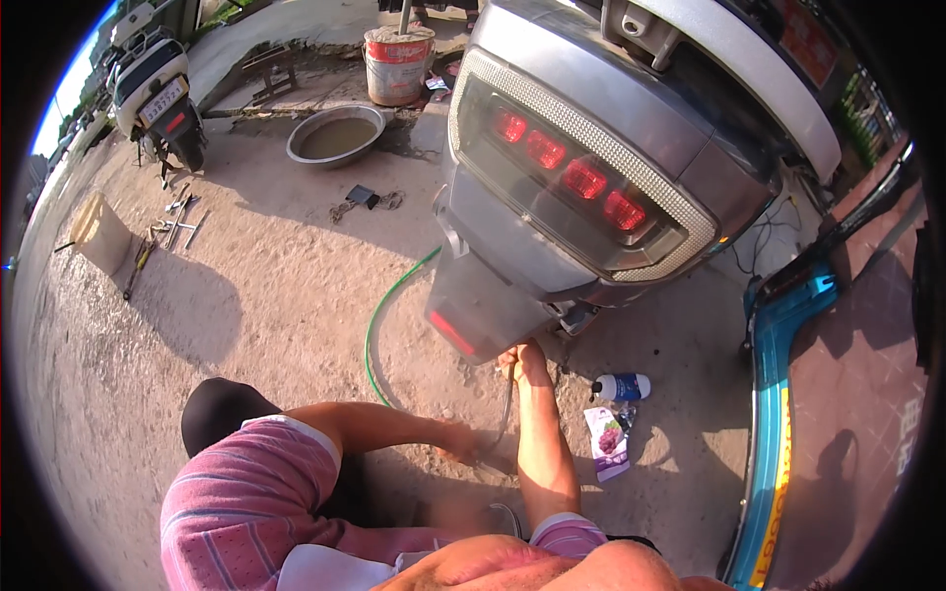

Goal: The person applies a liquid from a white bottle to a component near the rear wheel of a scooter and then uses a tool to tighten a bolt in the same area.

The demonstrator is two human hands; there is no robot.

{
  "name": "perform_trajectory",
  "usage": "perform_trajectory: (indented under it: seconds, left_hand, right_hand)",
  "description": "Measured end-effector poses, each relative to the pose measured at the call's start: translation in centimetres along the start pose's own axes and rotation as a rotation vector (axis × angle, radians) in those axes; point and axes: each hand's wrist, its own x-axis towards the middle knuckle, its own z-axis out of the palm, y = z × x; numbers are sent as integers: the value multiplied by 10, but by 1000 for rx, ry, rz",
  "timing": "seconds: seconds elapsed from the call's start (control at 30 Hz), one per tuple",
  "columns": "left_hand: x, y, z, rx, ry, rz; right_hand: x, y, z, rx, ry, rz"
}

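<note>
The grey rear of a scooter (581,177), with red lights, looms over my hands. Under its tail, beside the mudguard (483,310), my right hand (519,357) is closed round a thin dark tube-like strip (508,409). Its fingers are partly hidden by the mudguard. The strip curves down from there toward my left hand (455,440), which is low over the ground and smeared by motion. Whether the left fingers grip the strip cannot be made out.
A green hose (371,340) curves left of the mudguard. Right of my forearm lie a bottle (623,386) and a purple-white packet (607,443). A water basin (335,136), bucket (397,65), tools (177,225) and beige container (101,234) stand farther off. A blue-framed vehicle (774,394) borders the right.
</note>
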Motion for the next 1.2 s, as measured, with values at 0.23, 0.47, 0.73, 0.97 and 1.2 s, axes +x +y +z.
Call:
perform_trajectory:
  seconds: [0.23, 0.47, 0.73, 0.97, 1.2]
  left_hand:
    - [1, -1, 6, -35, 24, 69]
    - [-2, -11, 14, -9, 25, -15]
    - [-6, -15, 16, -1, 25, -26]
    - [-2, -7, 12, -18, 30, 16]
    - [0, -3, 11, -30, 24, 33]
  right_hand:
    - [10, 5, -15, -58, 9, 35]
    - [-6, 4, -5, -165, -26, -2]
    - [-32, -3, 18, -117, -1, 20]
    - [-27, -1, 12, -181, -52, -91]
    - [-16, -4, 4, -186, -47, -16]
